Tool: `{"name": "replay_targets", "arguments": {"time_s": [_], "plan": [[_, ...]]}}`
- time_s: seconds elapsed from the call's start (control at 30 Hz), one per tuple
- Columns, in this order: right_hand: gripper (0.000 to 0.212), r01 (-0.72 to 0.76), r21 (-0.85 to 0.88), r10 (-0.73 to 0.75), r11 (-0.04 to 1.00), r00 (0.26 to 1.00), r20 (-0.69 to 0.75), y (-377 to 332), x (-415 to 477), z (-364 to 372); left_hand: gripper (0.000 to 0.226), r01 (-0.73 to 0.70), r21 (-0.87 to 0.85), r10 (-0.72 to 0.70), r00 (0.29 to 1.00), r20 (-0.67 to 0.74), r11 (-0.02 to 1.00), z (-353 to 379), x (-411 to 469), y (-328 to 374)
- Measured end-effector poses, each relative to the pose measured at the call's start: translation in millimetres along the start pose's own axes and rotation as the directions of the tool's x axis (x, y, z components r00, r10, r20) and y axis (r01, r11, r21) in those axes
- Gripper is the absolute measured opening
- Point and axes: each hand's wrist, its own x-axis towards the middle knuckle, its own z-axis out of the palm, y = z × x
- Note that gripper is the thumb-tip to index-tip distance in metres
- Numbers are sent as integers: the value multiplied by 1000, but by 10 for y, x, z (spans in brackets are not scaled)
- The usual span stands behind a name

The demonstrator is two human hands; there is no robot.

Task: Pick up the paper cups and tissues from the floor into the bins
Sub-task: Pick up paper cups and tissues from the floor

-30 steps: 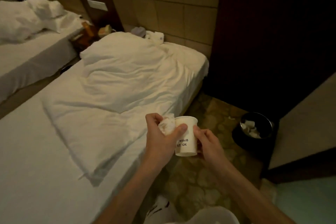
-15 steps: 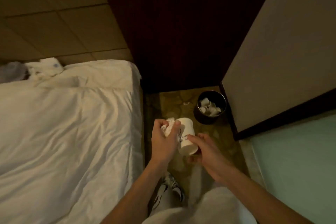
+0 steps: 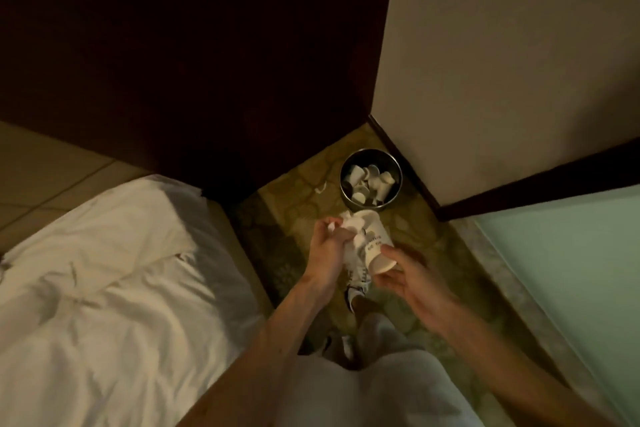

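Grips a crumpled tissue [image 3: 350, 222] in the left hand [image 3: 325, 253], fingers curled tight, against the rim of a tilted paper cup [image 3: 375, 244]. Pinches the cup's base with the right hand [image 3: 414, 282], fingers half curled. Holds both over the patterned floor [image 3: 426, 229], just at 6 o'clock of the round bin [image 3: 400, 184] with discarded cups [image 3: 369, 182] inside.

White cup [image 3: 375, 240], tissue [image 3: 350, 224] — olive patterned carpet [image 3: 294, 211]
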Motion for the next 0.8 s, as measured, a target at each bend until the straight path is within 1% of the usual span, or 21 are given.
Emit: {"name": "replay_targets", "arguments": {"time_s": [0.07, 0.1, 0.23, 0.3, 0.37, 0.47, 0.5, 0.57, 0.6, 0.63, 0.73, 0.8], "plan": [[57, 5, 33, -4, 999, 1000, -23, -154, 353, -1, 23, 65, -22, -64, 998, 28, 998, 66, 429, 77], [56, 7, 54, -5, 999, 999, -42, -219, 552, -5, 25, 76, -30, -75, 997, 32, 997, 98, 665, 84], [46, -8, 138, 30, 990, 987, -157, -377, 1462, 14, 39, 39, 9, -38, 999, -23, 999, 223, 1691, 12], [41, 4, 133, 26, 991, 976, -217, -380, 1968, 21, 42, 13, 102, -5, 997, -73, 995, 286, 2208, -128], [38, 14, 76, 7, 997, 962, -272, -331, 2500, -10, 38, -10, 181, 22, 998, -65, 983, 342, 2747, -325], [40, -12, 13, 15, 1000, 954, -300, -164, 3243, -129, 27, -44, 288, 44, 999, 8, 957, 395, 3532, -715], [36, -22, 10, 24, 1000, 946, -322, -92, 3485, -183, 24, -52, 323, 46, 999, 26, 945, 414, 3795, -853], [19, -24, -12, 18, 1000, 931, -365, 8, 3876, -252, 21, -49, 383, 26, 998, 64, 922, 419, 4212, -1042], [15, -25, -14, 18, 1000, 926, -377, 70, 4056, -274, 19, -47, 416, 8, 996, 94, 908, 415, 4409, -1136], [18, -30, 0, 28, 1000, 924, -381, 135, 4237, -294, 17, -56, 463, 3, 993, 115, 885, 416, 4631, -1249], [40, -68, 60, 83, 996, 941, -328, 242, 4610, -298, 10, -103, 583, 13, 988, 156, 806, 389, 5147, -1427], [51, -103, 78, 121, 992, 951, -284, 281, 4810, -297, 6, -87, 624, -53, 978, 202, 777, 384, 5427, -1515]]}}
